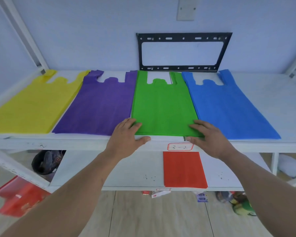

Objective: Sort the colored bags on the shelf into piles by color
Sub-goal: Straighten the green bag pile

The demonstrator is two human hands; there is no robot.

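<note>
Four flat piles of bags lie side by side on the white shelf (256,143): yellow (32,106), purple (99,106), green (162,106) and blue (225,106). My left hand (126,135) rests flat on the near left corner of the green pile, thumb along the shelf's front edge. My right hand (207,135) lies flat on the near right corner of the same pile, its thumb on the shelf edge too. Neither hand grips a bag. A red pile (184,169) lies on the lower shelf.
A black metal bracket (183,52) hangs on the wall behind the green and blue piles. A dark bin (44,162) sits under the shelf at left. Red bags (19,199) lie on the floor at left, and small packets and clutter (236,202) at right.
</note>
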